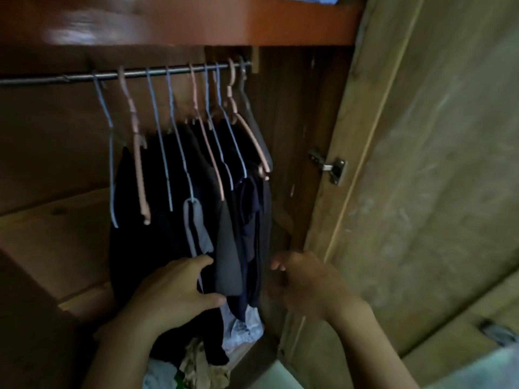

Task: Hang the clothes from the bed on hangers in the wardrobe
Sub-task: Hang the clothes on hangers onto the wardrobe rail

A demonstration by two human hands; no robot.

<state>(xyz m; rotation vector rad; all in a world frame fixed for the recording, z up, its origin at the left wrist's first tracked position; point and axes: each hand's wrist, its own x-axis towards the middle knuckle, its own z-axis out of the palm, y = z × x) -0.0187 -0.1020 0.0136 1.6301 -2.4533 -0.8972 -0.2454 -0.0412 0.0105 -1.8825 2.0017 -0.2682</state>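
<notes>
The dark hanging clothes [179, 220], black, navy and grey fabric, hang in a tight bunch on thin blue and pink wire hangers [157, 136] from the horizontal metal wardrobe rail [56, 79]. The left hand [174, 290] grips the lower edge of a grey garment panel [227, 256], thumb and fingers curled around the cloth. The right hand [306, 279] sits just beside the bunch, fingers loosely curled, holding nothing; contact with the fabric cannot be confirmed. A pile of light crumpled clothing [202, 366] lies below on the wardrobe floor. The open wooden door [421, 164] with its metal hinge [332, 167] stands to the right.

Risk: a downward pull on the gripped panel may slide the garment off its thin hanger shoulder, or unhook the hanger from the rail. Crowded hangers may tangle.
</notes>
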